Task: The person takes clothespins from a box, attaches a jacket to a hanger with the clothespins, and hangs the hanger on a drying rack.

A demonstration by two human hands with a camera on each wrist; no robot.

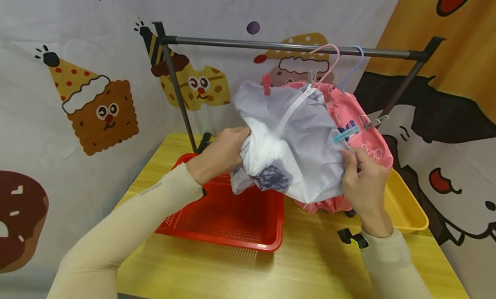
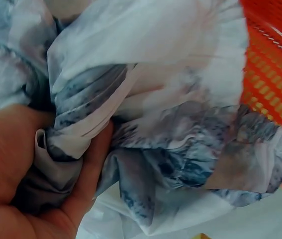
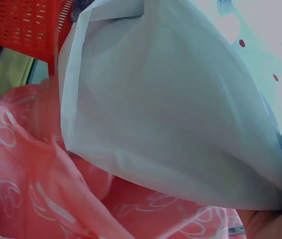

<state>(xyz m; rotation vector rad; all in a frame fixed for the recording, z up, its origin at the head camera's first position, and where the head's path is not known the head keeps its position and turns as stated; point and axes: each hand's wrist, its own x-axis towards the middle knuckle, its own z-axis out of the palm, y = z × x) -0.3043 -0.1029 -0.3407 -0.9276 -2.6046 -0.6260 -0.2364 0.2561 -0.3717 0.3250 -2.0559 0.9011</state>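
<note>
A pale grey and white zippered jacket [image 1: 306,135] with dark blue-grey patches hangs on a pink hanger [image 1: 336,57] from the rack. My left hand [image 1: 224,150] grips a bunched part of it on its left side; in the left wrist view the thumb and fingers of that hand [image 2: 26,169] close round folded fabric. My right hand [image 1: 364,178] pinches the jacket's right edge, just below a light blue clothespin [image 1: 346,134]. A red clothespin [image 1: 266,84] and a grey clothespin [image 1: 311,76] sit along its top. The jacket's lower left is crumpled over the red basket.
Behind the jacket, a pink patterned garment [image 1: 372,139] hangs on a blue hanger [image 1: 355,66] with a grey clothespin [image 1: 376,121]. The red basket [image 1: 217,241] stands on the wooden table [image 1: 193,273], a yellow tray [image 1: 407,204] at right. The metal rack bar [image 1: 248,43] spans above.
</note>
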